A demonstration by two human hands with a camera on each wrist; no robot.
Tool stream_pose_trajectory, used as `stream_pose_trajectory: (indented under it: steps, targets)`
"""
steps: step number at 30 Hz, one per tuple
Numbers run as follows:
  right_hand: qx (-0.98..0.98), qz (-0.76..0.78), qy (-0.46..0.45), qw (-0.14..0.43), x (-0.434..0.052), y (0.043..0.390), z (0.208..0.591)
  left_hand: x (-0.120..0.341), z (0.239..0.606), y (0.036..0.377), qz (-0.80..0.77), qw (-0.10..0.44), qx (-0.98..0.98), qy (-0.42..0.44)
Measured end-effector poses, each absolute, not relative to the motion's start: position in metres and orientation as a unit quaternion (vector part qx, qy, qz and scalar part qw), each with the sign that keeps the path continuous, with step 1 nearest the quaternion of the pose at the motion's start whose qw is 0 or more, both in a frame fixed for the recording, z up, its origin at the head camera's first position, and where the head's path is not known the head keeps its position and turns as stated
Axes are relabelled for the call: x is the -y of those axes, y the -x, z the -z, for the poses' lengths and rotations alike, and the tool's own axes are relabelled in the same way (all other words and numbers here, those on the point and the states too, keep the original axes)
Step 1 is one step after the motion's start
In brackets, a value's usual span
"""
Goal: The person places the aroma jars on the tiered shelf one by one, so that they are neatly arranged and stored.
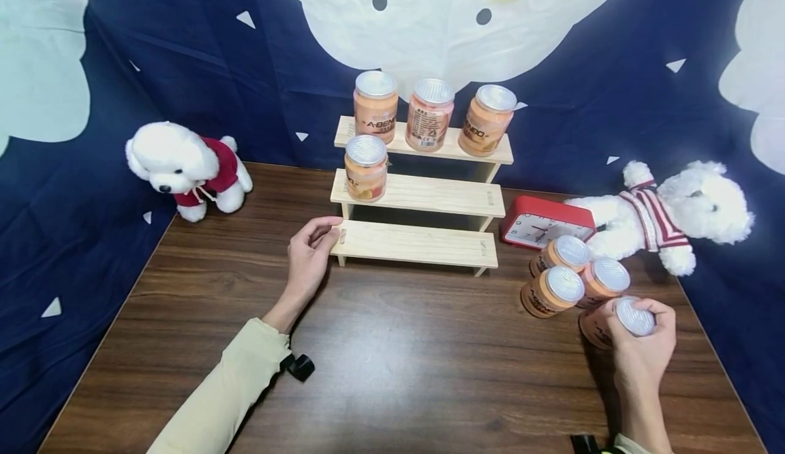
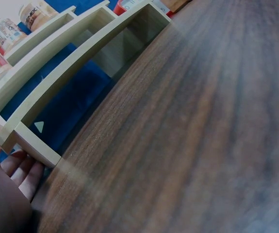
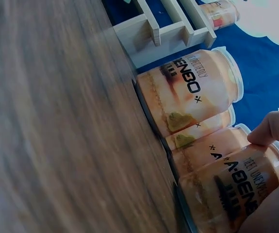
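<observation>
Right hand: the right hand (image 1: 640,352) is wrapped round a jar (image 1: 619,323) near the table's right edge, fingers curled over its side and up by the silver lid. The wrist view shows a fingertip (image 3: 270,128) against the jar's shoulder.
Held jar: it stands on the table (image 1: 392,365), tilted slightly, its long axis running from the base up to the lid. It is the nearest of the loose group to the person.
Neighbouring jars: three more jars (image 1: 573,273) stand just beyond it, packed close, touching or nearly so.
Key relation: the stepped wooden shelf (image 1: 423,198) lies up and to the left of the held jar, towards the table's back edge; the right hand is far the nearer one to this jar.
Left hand: the left hand (image 1: 313,253) rests on the table with loosely curled fingers, holding nothing, touching the left end of the shelf's lowest step.
Shelf contents: three jars on the top step, one jar (image 1: 366,166) at the left of the middle step; the lowest step is bare.
Surroundings: a red clock (image 1: 546,222) just right of the shelf, a toy dog (image 1: 668,215) at the back right corner, another toy dog (image 1: 184,168) at the back left corner.
</observation>
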State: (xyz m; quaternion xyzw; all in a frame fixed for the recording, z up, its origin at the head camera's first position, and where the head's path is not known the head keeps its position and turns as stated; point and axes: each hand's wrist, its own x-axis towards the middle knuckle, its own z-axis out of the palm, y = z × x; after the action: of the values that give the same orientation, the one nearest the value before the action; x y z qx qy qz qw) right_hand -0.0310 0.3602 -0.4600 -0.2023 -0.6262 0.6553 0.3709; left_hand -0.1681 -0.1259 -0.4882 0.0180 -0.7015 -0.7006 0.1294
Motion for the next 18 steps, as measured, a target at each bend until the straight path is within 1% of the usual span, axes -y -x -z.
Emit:
stream_pose_trajectory:
  steps: [5, 18]
  targets:
    - [0.632, -0.634, 0.203, 0.397, -0.3591, 0.0323, 0.4641, 0.1254, 0.4892, 0.1688, 0.704, 0.131, 0.698, -0.017]
    - [0.558, -0.669, 0.128, 0.474, -0.3555, 0.0312, 0.4556, 0.1262, 0.4893, 0.1672, 0.696, 0.133, 0.706, -0.014]
